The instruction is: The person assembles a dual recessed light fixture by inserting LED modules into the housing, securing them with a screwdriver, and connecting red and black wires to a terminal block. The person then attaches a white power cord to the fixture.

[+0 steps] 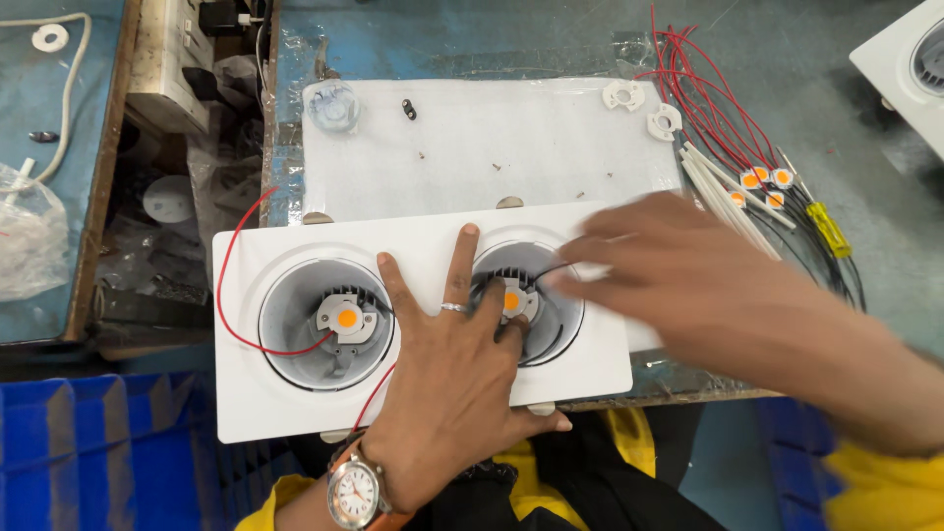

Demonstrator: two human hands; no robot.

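Note:
A white twin downlight housing [295, 246] lies flat before me, with two round grey recesses. Each recess holds a small LED chip with an orange centre: the left chip [346, 318] has a red wire [228, 285] running to it, the right chip [512, 298] sits under my fingers. My left hand [452, 383], with a ring and a wristwatch, presses flat on the housing between the recesses, fingers spread, one fingertip by the right chip. My right hand [678, 270] is blurred and reaches over the right recess, fingers extended toward that chip. It holds nothing that I can see.
A white foam pad [482, 138] lies behind the housing, with two white plastic holders [623, 94] at its far right. A bundle of red, black and white wires with spare LED chips [762, 182] lies to the right. Blue crates [88, 452] stand below left. Another white housing [910, 69] is at top right.

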